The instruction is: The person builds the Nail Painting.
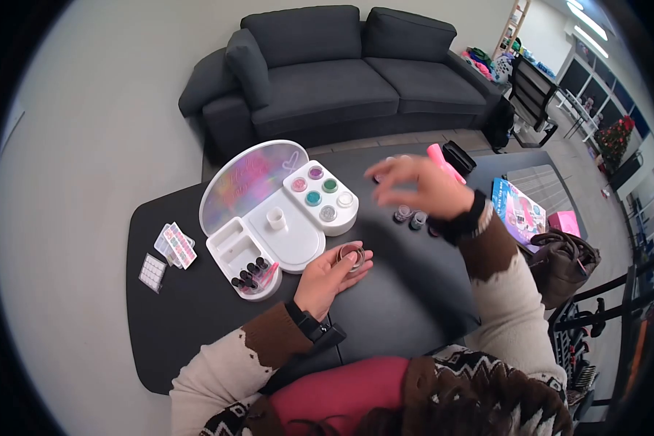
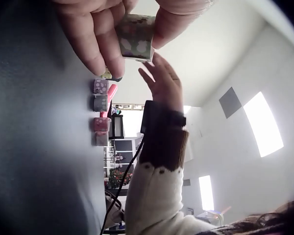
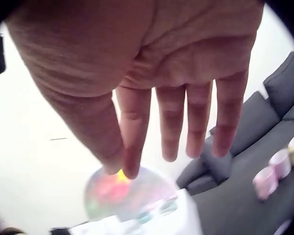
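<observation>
The work looks partly done; six small round pots (image 1: 330, 186) with coloured tops sit in the raised white plastic tray (image 1: 347, 221); more little spotted pots (image 1: 418, 219) stand on the smooth black table (image 1: 385, 309), outside it; one small, round, spotted pot (image 2: 136, 39) is pinched in the left hand (image 1: 325, 280), close to the tray; the right hand (image 1: 423, 183) is up over the table, apart from the left, palm bare, fingers long, thumb tip near the pointing finger's.

From here I count one held jar (image 2: 136, 41), six glitter pots (image 1: 313, 198) on one white stand (image 1: 292, 245), four black-capped bottles (image 1: 252, 269), one white cup (image 1: 275, 219), one sofa (image 1: 327, 83), one handbag (image 1: 565, 269), one Christmas tree (image 1: 617, 136).
</observation>
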Available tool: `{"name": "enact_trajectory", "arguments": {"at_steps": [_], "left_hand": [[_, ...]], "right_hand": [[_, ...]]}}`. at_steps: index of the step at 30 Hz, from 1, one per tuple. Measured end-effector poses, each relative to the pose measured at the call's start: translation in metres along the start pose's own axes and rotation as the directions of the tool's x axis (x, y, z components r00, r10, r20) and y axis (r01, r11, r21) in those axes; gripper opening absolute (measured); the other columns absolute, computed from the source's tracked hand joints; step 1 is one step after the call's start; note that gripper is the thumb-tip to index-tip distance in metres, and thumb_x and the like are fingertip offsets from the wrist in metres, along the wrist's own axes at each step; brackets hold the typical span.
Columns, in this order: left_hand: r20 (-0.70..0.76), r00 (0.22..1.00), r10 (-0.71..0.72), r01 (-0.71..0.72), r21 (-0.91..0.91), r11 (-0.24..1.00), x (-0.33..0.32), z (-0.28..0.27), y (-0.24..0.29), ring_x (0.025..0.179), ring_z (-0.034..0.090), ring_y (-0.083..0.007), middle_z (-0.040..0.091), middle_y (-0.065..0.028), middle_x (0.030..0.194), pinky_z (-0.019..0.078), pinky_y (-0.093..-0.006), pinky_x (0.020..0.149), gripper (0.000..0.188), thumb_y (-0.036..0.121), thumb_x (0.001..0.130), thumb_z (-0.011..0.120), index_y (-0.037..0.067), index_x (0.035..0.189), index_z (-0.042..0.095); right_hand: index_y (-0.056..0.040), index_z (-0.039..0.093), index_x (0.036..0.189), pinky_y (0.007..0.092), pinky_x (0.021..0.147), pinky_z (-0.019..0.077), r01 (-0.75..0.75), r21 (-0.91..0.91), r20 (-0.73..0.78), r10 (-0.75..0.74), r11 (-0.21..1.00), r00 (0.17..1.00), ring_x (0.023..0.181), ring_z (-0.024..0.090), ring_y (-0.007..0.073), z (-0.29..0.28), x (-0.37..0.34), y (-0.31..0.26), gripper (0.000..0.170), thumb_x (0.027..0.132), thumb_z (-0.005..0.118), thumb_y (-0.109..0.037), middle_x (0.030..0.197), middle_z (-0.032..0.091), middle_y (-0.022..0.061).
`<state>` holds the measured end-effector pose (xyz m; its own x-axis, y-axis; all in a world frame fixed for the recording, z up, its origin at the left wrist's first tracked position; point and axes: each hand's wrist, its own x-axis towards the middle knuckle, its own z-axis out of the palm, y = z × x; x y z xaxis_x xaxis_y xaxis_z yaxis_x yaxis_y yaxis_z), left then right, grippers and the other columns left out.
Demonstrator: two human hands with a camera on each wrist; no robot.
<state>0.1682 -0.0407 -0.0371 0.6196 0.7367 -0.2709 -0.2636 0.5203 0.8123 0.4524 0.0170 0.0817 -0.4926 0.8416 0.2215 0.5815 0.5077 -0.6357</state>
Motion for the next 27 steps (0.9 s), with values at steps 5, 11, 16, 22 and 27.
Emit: {"name": "enact_trajectory", "arguments": {"at_steps": [5,11,16,22,27], "left_hand": [[0.044,0.999,-0.029,0.025,0.077,0.997,-0.002,-0.004,-0.005,0.136,0.069,-0.0259,0.066,-0.0196,0.150,0.0552,-0.0418,0.119,0.055,0.027,0.117,0.061,-0.001,0.161,0.046],[0.090,0.994,-0.056,0.051,0.056,0.997,-0.004,-0.008,-0.001,0.137,0.068,-0.0289,0.065,-0.0201,0.151,0.0544,-0.0446,0.120,0.055,0.024,0.116,0.062,-0.001,0.162,0.044],[0.114,0.992,-0.052,0.053,-0.006,0.999,0.000,-0.014,-0.004,0.137,0.068,-0.0303,0.064,-0.0202,0.151,0.0541,-0.0447,0.121,0.052,0.021,0.116,0.062,0.002,0.161,0.045],[0.120,0.991,-0.057,0.060,-0.023,0.998,0.001,-0.015,-0.006,0.136,0.068,-0.0273,0.064,-0.0174,0.150,0.0540,-0.0416,0.121,0.052,0.018,0.115,0.063,0.003,0.160,0.044],[0.143,0.990,-0.018,0.017,0.003,1.000,0.000,-0.016,-0.010,0.135,0.067,-0.0191,0.066,-0.0105,0.145,0.0552,-0.0369,0.119,0.054,0.014,0.112,0.067,0.003,0.161,0.045]], "right_hand": [[-0.0114,0.080,0.132,0.0448,0.113,0.0559,-0.514,-0.587,-0.278,0.441,0.625,0.853,0.127,0.071,0.0371,-0.022,0.030,0.116,0.048,0.086,0.087,-0.027,0.136,0.076,0.0190],[-0.0078,0.084,0.115,0.0461,0.105,0.0578,-0.552,-0.485,-0.240,0.503,0.679,0.830,0.114,0.075,0.0399,-0.022,0.033,0.148,0.032,0.085,0.079,-0.018,0.114,0.081,0.0223],[-0.0027,0.079,0.111,0.0368,0.095,0.0622,-0.293,-0.076,-0.331,0.253,0.953,0.909,0.107,0.077,0.0232,-0.001,0.004,0.031,0.020,0.093,0.080,-0.009,0.109,0.080,0.0111],[-0.0070,0.081,0.117,0.0354,0.093,0.0631,0.021,0.177,-0.137,0.004,0.984,0.991,0.109,0.076,0.0251,0.071,-0.043,-0.067,0.026,0.092,0.080,0.002,0.122,0.074,0.0107],[-0.0060,0.081,0.116,0.0366,0.092,0.0620,0.128,0.093,-0.272,-0.098,0.987,0.957,0.105,0.077,0.0280,0.103,-0.052,-0.053,0.029,0.089,0.082,0.005,0.121,0.078,0.0116]]}}
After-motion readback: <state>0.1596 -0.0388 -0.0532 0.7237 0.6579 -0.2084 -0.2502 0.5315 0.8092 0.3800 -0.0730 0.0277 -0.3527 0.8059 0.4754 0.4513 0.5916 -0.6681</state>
